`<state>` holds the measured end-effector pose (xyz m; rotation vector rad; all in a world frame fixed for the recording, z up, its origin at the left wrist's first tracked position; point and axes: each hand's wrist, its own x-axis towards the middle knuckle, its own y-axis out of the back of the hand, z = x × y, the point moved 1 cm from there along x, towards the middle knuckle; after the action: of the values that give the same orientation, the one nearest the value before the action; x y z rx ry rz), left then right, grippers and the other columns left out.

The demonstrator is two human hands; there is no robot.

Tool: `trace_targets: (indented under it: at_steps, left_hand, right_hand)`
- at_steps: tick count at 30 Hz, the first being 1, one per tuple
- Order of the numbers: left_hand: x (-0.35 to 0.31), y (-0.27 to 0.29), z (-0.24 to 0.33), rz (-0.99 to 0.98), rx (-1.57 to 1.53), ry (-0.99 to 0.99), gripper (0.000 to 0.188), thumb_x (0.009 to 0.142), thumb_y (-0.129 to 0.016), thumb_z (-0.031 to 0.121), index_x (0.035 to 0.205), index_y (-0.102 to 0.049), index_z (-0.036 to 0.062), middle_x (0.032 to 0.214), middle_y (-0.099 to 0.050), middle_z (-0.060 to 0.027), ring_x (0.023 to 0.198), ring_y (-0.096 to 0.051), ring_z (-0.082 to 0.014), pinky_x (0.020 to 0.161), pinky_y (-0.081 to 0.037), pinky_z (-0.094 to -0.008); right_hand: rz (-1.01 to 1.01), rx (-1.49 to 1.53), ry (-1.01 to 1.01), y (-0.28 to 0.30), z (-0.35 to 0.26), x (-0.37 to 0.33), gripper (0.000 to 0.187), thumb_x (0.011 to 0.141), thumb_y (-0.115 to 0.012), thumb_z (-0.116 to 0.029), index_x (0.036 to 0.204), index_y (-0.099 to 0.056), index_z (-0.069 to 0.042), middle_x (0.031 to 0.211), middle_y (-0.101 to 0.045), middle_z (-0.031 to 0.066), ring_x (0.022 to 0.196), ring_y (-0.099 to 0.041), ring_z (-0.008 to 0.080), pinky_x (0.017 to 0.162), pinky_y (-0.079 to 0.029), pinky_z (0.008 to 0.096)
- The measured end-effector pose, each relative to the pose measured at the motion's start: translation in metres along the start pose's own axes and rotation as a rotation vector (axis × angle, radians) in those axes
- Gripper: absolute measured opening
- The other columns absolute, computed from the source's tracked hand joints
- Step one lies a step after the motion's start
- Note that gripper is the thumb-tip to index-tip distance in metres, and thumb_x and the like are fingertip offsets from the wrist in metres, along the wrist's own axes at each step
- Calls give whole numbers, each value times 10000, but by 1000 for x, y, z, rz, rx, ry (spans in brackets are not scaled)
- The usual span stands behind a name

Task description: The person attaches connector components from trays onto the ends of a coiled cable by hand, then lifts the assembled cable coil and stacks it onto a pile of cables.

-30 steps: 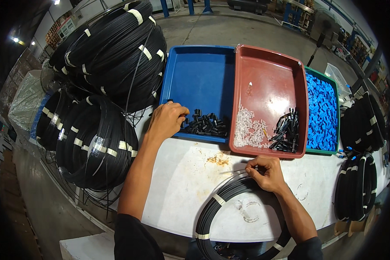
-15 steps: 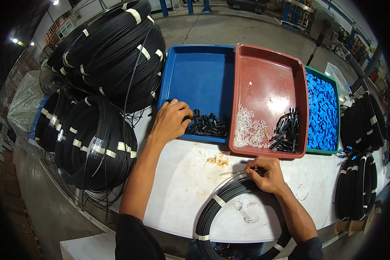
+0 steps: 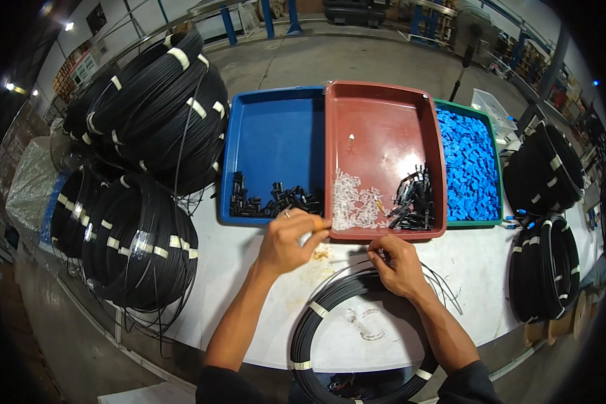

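My left hand (image 3: 291, 241) is bent with thumb and fingers drawn together, its fingertips at the near edge where the blue tray (image 3: 276, 111) meets the red tray (image 3: 384, 108). Anything in that pinch is too small to make out. Between the fingers of my right hand (image 3: 396, 264) is the thin end of a black cable (image 3: 347, 269), part of a coil (image 3: 310, 337) bound with pale tape that lies over the table's front edge. Black tubular pieces (image 3: 286, 200) lie in the blue tray. The red tray holds small clear pieces (image 3: 353, 205) and slim black pieces (image 3: 414, 198).
A green tray (image 3: 499, 202) full of blue pieces (image 3: 468, 165) adjoins the red one. Large black cable coils (image 3: 155, 114) are stacked at the left, with further coils (image 3: 545, 269) at the right. Loose cable ends (image 3: 448, 289) stick out by my right forearm on the white table (image 3: 232, 289).
My left hand has come out of the blue tray, moving right and nearer to the red tray's front corner. My right hand still pinches the cable end. The whole view has shifted slightly.
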<state>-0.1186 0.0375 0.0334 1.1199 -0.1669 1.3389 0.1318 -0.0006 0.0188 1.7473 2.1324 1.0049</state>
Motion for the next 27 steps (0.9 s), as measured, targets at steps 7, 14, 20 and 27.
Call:
trace_targets:
  at_steps: [7,14,20,27]
  left_hand:
    - [-6,-33,28,-119,-203,30,156,773,-804,-3,926,-777,14,893,-776,-109,843,-732,-248,772,-543,-352]
    - [-6,-45,28,-138,-210,64,174,738,-805,-24,905,-765,3,896,-771,-116,838,-727,-251,750,-558,-344]
    - [-3,-39,28,-155,-162,40,159,735,-803,-12,884,-761,26,883,-762,-96,822,-722,-249,756,-548,-340]
    - [0,5,-28,21,85,81,177,754,-768,-44,915,-780,29,955,-757,-93,888,-708,-266,801,-559,-366]
  right_hand:
    - [190,76,133,8,10,-11,66,848,-683,-42,869,-655,14,802,-660,152,727,-667,296,671,-519,372]
    - [235,113,163,6,18,-11,50,811,-681,-30,825,-647,4,763,-649,134,675,-659,283,637,-519,364]
    - [219,85,156,6,13,-9,47,805,-678,-26,819,-644,3,760,-648,135,683,-659,285,639,-518,362]
    - [200,48,90,6,8,-12,48,828,-688,-11,855,-659,16,787,-663,144,716,-662,281,667,-511,352]
